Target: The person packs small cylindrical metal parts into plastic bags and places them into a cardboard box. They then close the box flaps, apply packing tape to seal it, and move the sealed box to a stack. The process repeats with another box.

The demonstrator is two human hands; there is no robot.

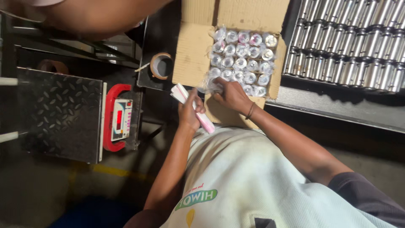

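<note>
Left hand (189,112) closed around one folded white-and-pink paper bundle (198,110). Right hand (231,95) pinching clear plastic wrap (211,84) at near corner of one open cardboard box (192,55). Just beyond fingertips, roughly twenty-four wrapped shiny metal cylinders (241,61), packed in five rows.

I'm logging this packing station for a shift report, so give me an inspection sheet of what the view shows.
Surface: dark bench bearing an open cardboard box.
Job's things: box filled with rows of plastic-wrapped metal cylinders; stack of white and pink slips.
Clutter: roll of brown tape beside the box.
Grips: left hand holds the slips; right hand touches the plastic wrap at the box's near edge.
Cables: nothing seen.
Surroundings: tray of bare metal cylinders to the right; platform scale with red-framed display to the left; another person's arm at top.
</note>
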